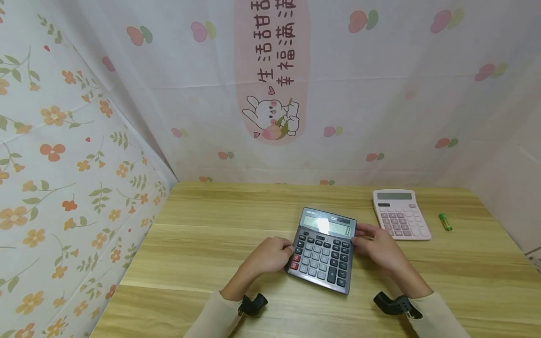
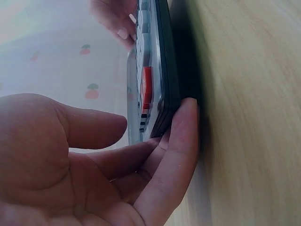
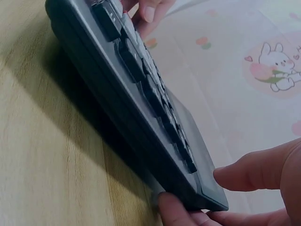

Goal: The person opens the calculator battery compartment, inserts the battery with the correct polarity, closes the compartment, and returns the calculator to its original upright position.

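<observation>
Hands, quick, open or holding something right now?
Left hand: holding the dark calculator by its left edge.
Right hand: holding it by the right edge.

Head view looks far and down from the near side; wrist views — low, close, tilted — flank the dark calculator (image 1: 322,251) left and right, sharing the far curtain (image 1: 359,94).

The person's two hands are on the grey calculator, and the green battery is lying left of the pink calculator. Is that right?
Almost! The head view shows the green battery lying right of the pink calculator, not left. The left hand and right hand are on the grey calculator, as you said.
</observation>
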`<act>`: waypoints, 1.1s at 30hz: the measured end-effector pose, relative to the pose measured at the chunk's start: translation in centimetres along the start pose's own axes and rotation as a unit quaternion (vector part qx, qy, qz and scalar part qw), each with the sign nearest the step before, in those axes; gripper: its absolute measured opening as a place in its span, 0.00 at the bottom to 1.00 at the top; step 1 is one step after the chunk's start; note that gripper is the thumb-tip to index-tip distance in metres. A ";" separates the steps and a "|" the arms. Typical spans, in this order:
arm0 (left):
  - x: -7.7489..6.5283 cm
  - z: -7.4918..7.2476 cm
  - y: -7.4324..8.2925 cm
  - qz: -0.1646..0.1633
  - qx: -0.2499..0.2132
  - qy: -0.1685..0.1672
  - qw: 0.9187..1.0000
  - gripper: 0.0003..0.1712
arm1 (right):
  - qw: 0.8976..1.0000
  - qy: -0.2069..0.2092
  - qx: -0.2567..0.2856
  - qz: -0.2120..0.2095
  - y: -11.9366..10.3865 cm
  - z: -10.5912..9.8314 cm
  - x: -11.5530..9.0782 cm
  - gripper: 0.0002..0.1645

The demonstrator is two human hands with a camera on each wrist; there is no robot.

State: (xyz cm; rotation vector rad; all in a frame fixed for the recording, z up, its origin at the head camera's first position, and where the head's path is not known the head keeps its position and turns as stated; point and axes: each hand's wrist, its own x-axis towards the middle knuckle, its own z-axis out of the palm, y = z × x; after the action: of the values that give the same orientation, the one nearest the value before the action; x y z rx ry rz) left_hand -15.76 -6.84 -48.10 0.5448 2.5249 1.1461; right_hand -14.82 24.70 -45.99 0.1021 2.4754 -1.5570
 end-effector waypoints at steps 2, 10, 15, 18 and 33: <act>-0.1 -0.1 0.3 -0.003 0.000 0.001 1.000 0.15 | 1.000 -0.007 0.018 0.004 -0.1 0.0 0.0 0.38; -0.9 -0.7 2.4 -0.030 0.003 0.007 1.000 0.15 | 0.998 -0.024 0.065 0.009 -0.3 0.1 -0.1 0.39; -0.9 -0.6 2.4 -0.034 -0.021 0.002 0.999 0.16 | 0.997 -0.030 0.076 0.007 -0.3 0.2 -0.1 0.40; -1.2 -0.9 3.2 -0.040 -0.042 -0.002 0.998 0.16 | 0.997 -0.036 0.075 0.002 -0.3 0.3 -0.2 0.40; -1.1 -0.8 3.2 -0.053 -0.082 0.000 0.995 0.19 | 0.997 -0.046 0.062 -0.005 -0.2 0.5 -0.3 0.41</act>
State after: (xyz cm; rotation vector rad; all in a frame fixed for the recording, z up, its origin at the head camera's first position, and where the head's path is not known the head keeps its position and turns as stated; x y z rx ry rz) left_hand -14.42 -5.94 -44.97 0.3644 2.3984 1.2986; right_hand -14.47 24.16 -45.91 0.0363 2.3144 -1.6791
